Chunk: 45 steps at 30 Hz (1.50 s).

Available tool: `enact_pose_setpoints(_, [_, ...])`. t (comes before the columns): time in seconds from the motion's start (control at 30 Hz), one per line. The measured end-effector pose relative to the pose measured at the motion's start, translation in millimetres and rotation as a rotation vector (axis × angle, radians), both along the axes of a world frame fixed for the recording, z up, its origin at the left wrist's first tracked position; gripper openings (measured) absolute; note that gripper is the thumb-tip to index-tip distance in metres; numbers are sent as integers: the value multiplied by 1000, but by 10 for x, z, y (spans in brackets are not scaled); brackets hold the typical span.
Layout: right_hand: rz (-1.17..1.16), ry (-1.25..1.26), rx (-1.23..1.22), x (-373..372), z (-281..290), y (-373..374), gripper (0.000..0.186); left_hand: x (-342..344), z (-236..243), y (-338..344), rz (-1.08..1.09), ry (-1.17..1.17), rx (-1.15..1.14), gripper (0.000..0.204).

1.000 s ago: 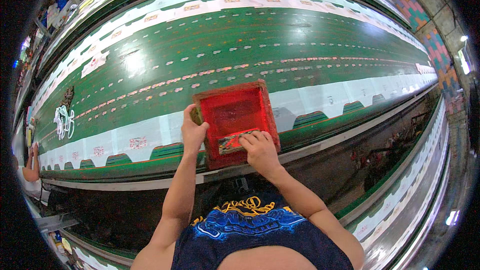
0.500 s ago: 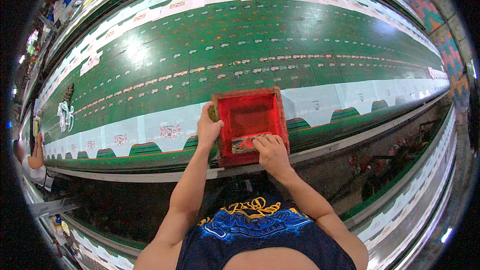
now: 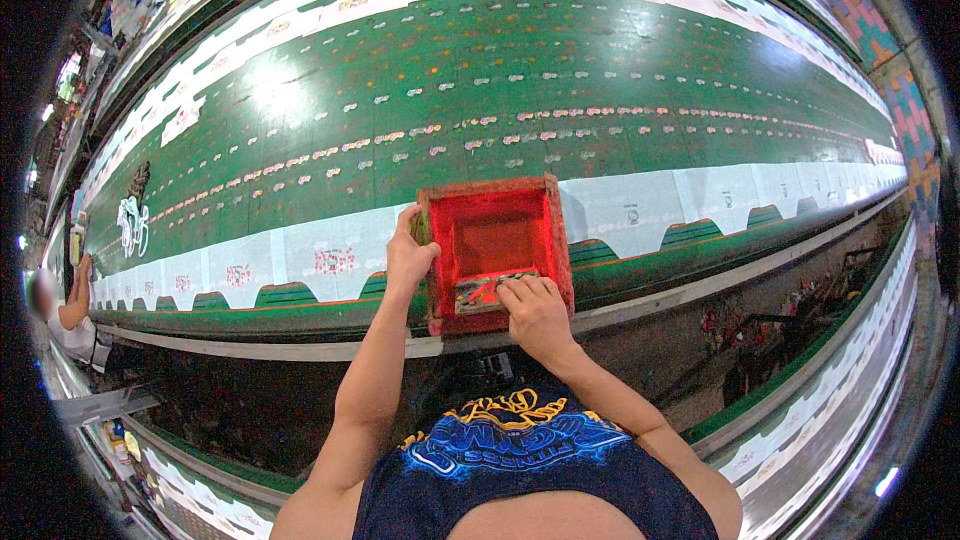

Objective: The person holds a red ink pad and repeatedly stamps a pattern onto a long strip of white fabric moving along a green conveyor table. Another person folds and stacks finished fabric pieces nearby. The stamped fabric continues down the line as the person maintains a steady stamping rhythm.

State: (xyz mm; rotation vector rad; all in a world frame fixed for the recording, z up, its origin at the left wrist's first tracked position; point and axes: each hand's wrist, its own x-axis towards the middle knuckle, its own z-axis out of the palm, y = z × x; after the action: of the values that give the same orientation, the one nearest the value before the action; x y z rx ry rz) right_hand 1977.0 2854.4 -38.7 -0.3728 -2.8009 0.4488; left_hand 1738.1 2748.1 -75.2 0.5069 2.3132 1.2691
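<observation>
The red wooden frame (image 3: 492, 252) is laid flat on the long green cloth (image 3: 520, 90), over its white printed border (image 3: 640, 212). Its left edge is gripped by the left hand (image 3: 408, 258); a small scraper (image 3: 484, 292) is pressed down inside by the right hand (image 3: 536, 312), fingers curled. A slipped frame could smear wet colour.

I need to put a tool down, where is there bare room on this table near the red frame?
The white border strip right of the red frame is bare, as is the green cloth beyond it. It is crowded at the frame's near edge, where the left hand and right hand sit.
</observation>
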Motion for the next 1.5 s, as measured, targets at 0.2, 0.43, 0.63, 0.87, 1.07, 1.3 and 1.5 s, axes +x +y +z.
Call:
enact_pose_setpoints(0.2, [-14,36,0,-50,-12,4,24,-16,14,12,15,-77,24,78])
enact_pose_setpoints(0.43, [-5,-12,-45,62,159,63,22,-57,-81,-30,-20,-51,-17,80])
enact_pose_setpoints(0.63, [96,21,64,186,-45,191,24,-70,-97,-10,-23,-91,-57,81])
enact_pose_setpoints(0.87, [71,132,138,-509,-236,474,29,-49,-115,10,-41,-62,1,81])
enact_pose_setpoints(1.07, [6,14,32,-966,-41,691,25,-120,-195,-61,-62,-4,-11,83])
enact_pose_setpoints(1.3, [-60,26,62,-1007,-178,898,24,-72,-49,30,-77,-92,-26,82])
enact_pose_setpoints(1.5, [-14,61,108,-208,-173,173,20,-61,-87,-30,-44,-69,2,77])
